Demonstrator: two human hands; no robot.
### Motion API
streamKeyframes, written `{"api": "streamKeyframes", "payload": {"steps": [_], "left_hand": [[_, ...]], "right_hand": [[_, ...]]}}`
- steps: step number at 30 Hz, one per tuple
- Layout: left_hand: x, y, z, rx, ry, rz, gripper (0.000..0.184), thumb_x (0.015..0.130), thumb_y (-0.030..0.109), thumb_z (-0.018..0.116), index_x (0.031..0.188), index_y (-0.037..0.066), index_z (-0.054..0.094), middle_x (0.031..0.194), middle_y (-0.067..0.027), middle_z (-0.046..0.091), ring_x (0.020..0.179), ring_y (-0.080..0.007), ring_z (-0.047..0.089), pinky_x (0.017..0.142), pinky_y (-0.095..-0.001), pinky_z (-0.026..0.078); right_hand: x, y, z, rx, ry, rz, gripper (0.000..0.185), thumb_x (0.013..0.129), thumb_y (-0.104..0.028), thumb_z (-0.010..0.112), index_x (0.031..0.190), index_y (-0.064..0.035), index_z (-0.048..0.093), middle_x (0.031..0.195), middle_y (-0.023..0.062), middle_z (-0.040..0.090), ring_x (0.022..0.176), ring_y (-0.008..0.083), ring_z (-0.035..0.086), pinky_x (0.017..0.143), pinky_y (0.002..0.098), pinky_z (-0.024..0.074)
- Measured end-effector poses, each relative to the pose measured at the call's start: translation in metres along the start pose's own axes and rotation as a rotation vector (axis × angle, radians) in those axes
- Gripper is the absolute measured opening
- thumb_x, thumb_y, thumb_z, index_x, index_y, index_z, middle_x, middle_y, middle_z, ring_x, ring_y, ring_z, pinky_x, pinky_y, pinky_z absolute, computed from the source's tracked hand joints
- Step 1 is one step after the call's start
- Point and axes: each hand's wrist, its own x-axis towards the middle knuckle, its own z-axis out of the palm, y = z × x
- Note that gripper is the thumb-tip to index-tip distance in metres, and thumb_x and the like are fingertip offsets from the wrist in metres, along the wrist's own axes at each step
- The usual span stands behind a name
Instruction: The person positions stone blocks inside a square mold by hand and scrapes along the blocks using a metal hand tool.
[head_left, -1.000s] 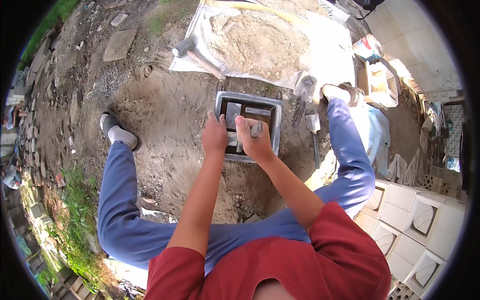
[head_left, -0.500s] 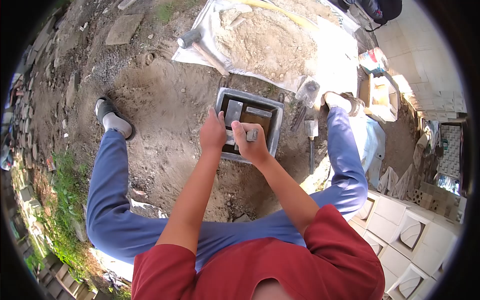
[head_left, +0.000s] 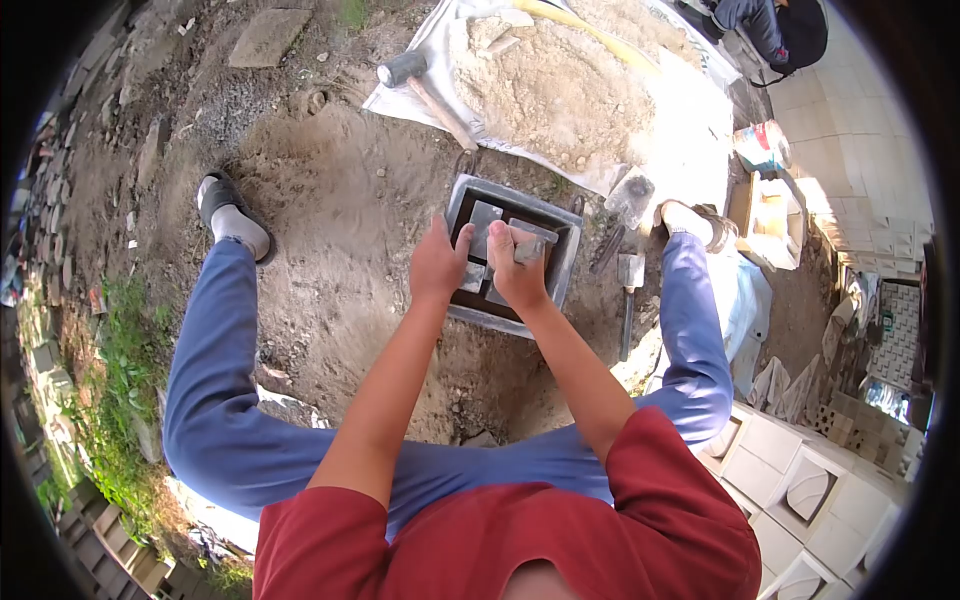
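Note:
A square grey metal mould (head_left: pixel 567 268) lies on the dirt between the legs, with flat metal blocks inside. My left hand (head_left: pixel 438 262) rests at its left side, fingers near a flat block (head_left: pixel 484 222), thumb apart from the other fingers. My right hand (head_left: pixel 516 272) is closed around a small grey piece (head_left: pixel 530 250) over the right part of the mould. The lower part of the inside is partly hidden by both hands.
A mallet (head_left: pixel 402 69) lies by a white sheet heaped with sandy material (head_left: pixel 560 90). Right of the mould are a dusty trowel (head_left: pixel 630 195) and a small spade-like tool (head_left: pixel 630 272). Pale blocks (head_left: pixel 760 465) stand lower right. Another person's leg (head_left: pixel 755 25) shows top right.
My right hand has moved up and right within the mould, from its lower middle toward the right-hand block. The view has shifted, so the mould appears further right.

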Motion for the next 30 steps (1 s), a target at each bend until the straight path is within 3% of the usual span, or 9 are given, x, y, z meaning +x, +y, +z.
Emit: {"api": "streamKeyframes", "payload": {"steps": [3,6,8,14,17,21,25,28,30], "left_hand": [[0.003,0.001,-0.007,0.030,-0.083,0.018,0.064,0.089,0.057,0.063,0.114,0.000,0.049,0.095,-0.0287,0.065,0.090,-0.0486,0.063,0.074,-0.0553,0.050],[0.005,-0.006,-0.001,-0.002,-0.026,0.064,0.067,0.086,0.058,0.067,0.114,-0.001,0.050,0.094,-0.0285,0.065,0.090,-0.0480,0.064,0.076,-0.0540,0.050],[0.003,-0.007,-0.002,-0.023,-0.035,0.067,0.066,0.086,0.057,0.068,0.113,-0.001,0.050,0.094,-0.0284,0.065,0.090,-0.0483,0.064,0.076,-0.0535,0.050],[0.007,-0.011,0.001,-0.015,-0.030,0.051,0.065,0.086,0.055,0.069,0.114,-0.001,0.051,0.097,-0.0286,0.065,0.092,-0.0480,0.064,0.078,-0.0520,0.051],[0.005,-0.011,0.005,-0.022,-0.015,0.068,0.064,0.086,0.055,0.069,0.114,-0.001,0.051,0.100,-0.0282,0.065,0.095,-0.0469,0.063,0.080,-0.0515,0.050],[0.008,-0.010,0.007,-0.029,-0.028,0.051,0.062,0.087,0.053,0.069,0.113,0.000,0.052,0.103,-0.0272,0.065,0.096,-0.0457,0.063,0.081,-0.0508,0.050],[0.007,-0.002,-0.002,-0.055,-0.074,0.012,0.058,0.087,0.052,0.069,0.108,0.000,0.053,0.098,-0.0268,0.066,0.092,-0.0459,0.064,0.077,-0.0510,0.050],[0.010,-0.008,0.003,-0.057,-0.093,-0.006,0.064,0.087,0.053,0.068,0.122,0.002,0.053,0.103,-0.0262,0.066,0.097,-0.0453,0.064,0.081,-0.0511,0.051],[0.010,-0.008,0.005,-0.026,-0.072,0.016,0.062,0.087,0.053,0.068,0.120,0.002,0.054,0.101,-0.0263,0.066,0.096,-0.0457,0.064,0.080,-0.0511,0.051]], "right_hand": [[0.021,-0.046,0.000,0.311,0.153,0.102,0.049,0.107,-0.031,0.049,0.064,-0.0086,0.043,0.059,-0.0066,0.039,0.056,0.0033,0.032,0.048,0.0261,0.0254],[0.022,-0.025,-0.004,0.295,0.182,0.023,0.047,0.107,-0.031,0.050,0.066,-0.0088,0.045,0.059,-0.0072,0.039,0.055,0.0029,0.033,0.048,0.0253,0.0256],[0.023,0.012,-0.004,0.170,0.086,0.063,0.046,0.108,-0.028,0.046,0.066,-0.0126,0.036,0.055,-0.0057,0.033,0.047,0.0062,0.027,0.045,0.0276,0.0222],[0.045,-0.035,-0.003,0.321,0.240,0.065,0.046,0.107,-0.029,0.048,0.066,-0.0123,0.037,0.056,-0.0060,0.034,0.049,0.0052,0.031,0.046,0.0263,0.0246],[0.042,0.018,0.002,0.058,0.163,-0.036,0.047,0.107,-0.029,0.049,0.064,-0.0134,0.036,0.054,-0.0073,0.034,0.046,0.0039,0.027,0.043,0.0263,0.0223],[0.064,-0.035,-0.002,0.194,0.288,0.061,0.048,0.107,-0.030,0.048,0.064,-0.0132,0.035,0.055,-0.0069,0.035,0.046,0.0041,0.028,0.042,0.0268,0.0222],[0.059,0.044,-0.001,0.000,0.316,-0.110,0.048,0.107,-0.031,0.048,0.063,-0.0121,0.039,0.054,-0.0059,0.038,0.045,0.0046,0.033,0.042,0.0267,0.0253],[0.078,0.015,-0.011,-0.189,0.237,-0.064,0.048,0.107,-0.031,0.048,0.064,-0.0110,0.041,0.054,-0.0052,0.039,0.046,0.0050,0.036,0.044,0.0262,0.0277],[0.079,-0.010,-0.008,-0.077,0.276,-0.007,0.047,0.107,-0.030,0.047,0.064,-0.0109,0.042,0.054,-0.0056,0.039,0.048,0.0043,0.036,0.045,0.0259,0.0283]]}}
